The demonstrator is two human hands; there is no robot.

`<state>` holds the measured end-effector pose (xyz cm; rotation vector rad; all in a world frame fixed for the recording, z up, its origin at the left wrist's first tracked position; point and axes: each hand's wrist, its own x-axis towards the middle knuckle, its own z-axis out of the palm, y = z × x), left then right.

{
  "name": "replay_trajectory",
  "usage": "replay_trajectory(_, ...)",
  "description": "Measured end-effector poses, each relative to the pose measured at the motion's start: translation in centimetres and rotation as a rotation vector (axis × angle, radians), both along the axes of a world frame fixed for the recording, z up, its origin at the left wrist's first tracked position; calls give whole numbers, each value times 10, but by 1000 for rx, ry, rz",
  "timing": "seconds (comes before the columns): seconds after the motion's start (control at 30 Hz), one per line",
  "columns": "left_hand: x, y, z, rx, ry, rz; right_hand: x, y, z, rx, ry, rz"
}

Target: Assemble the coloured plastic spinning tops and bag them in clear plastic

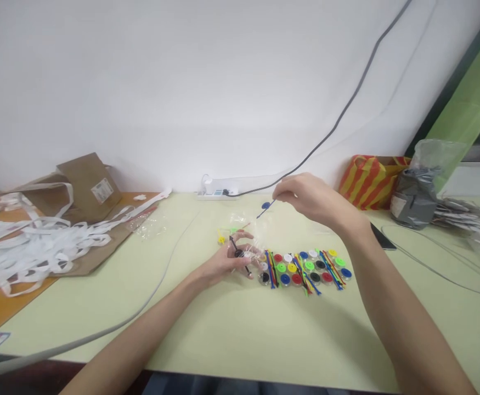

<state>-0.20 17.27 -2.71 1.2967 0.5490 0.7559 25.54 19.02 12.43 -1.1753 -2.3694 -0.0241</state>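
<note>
My right hand (305, 198) is raised above the table, its fingertips pinching a thin blue arrow spinner (266, 206) with a round blue disc on it. Lower and to the left, my left hand (225, 261) curls its fingers around a crinkled clear plastic bag (257, 241). A black arrow spinner (238, 253) lies between that thumb and fingers; whether it is inside the film I cannot tell. Yellow and green pieces (222, 240) show just beyond the left fingers. Right of this hand, coloured round discs (292, 267) sit in rows, with bundles of coloured plastic arrows (306, 274) between them.
White strapping (58, 241) and a brown paper bag (91, 184) pile up at left. A power strip (213, 193) with a dark cable stands against the wall. At right are a striped bag (367, 181), a grey bag (414, 197) and a dark flat object (383, 237).
</note>
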Motion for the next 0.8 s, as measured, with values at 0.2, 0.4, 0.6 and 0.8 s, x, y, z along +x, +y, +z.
replay_trajectory(0.2, -5, 0, 1, 16, 120, -87, -4, 11, -11, -41, 94, 95)
replay_trajectory(0.4, -5, 1, -5, 21, 25, -125, -8, 16, -18, -53, 246, 171)
replay_trajectory(0.6, -5, 1, -2, 61, 14, -86, -4, 1, -8, 52, 193, 178)
replay_trajectory(0.8, -3, -1, -1, 146, 110, -106, -9, -4, -6, -8, 55, 204)
